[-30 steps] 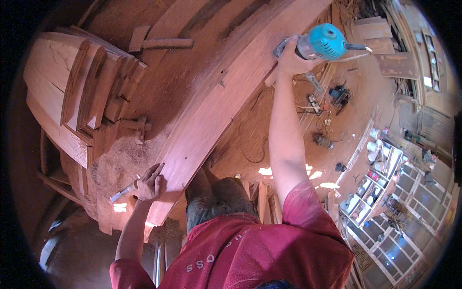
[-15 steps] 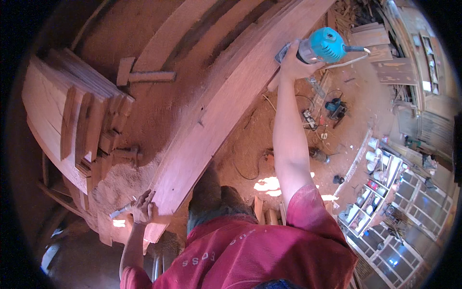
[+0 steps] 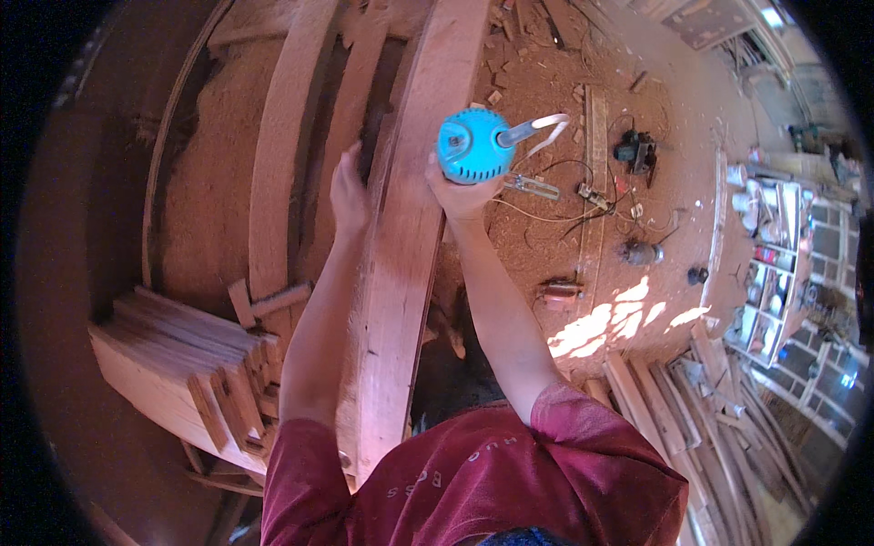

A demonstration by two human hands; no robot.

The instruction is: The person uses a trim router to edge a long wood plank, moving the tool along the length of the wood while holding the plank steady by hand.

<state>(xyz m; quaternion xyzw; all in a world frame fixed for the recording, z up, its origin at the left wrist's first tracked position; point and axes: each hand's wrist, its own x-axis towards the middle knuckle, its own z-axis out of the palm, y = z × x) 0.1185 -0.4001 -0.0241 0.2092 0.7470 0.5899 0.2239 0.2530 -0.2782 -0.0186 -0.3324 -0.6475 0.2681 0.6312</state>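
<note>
My right hand (image 3: 466, 196) is wrapped round a trim router (image 3: 474, 146) with a teal motor housing and a grey cord. The router stands on a long reddish wooden board (image 3: 391, 309) that runs away from me, near the board's right edge. Beside the board's left edge, my left hand (image 3: 349, 196) is raised with its fingers stretched out and slightly blurred. I see nothing in it. The router's base and bit are hidden beneath its body and my hand.
Further planks (image 3: 282, 173) lie left of the board. A stack of curved boards (image 3: 173, 350) sits at the lower left. Power tools (image 3: 635, 150) and cords lie on the sawdust-covered floor at right. Timber strips (image 3: 665, 409) lean near my right side, with a shelf (image 3: 774, 273) beyond.
My left hand has left the board's near end and moved forward along its left side. The view has turned, and the router now appears closer to the middle, still in my right hand.
</note>
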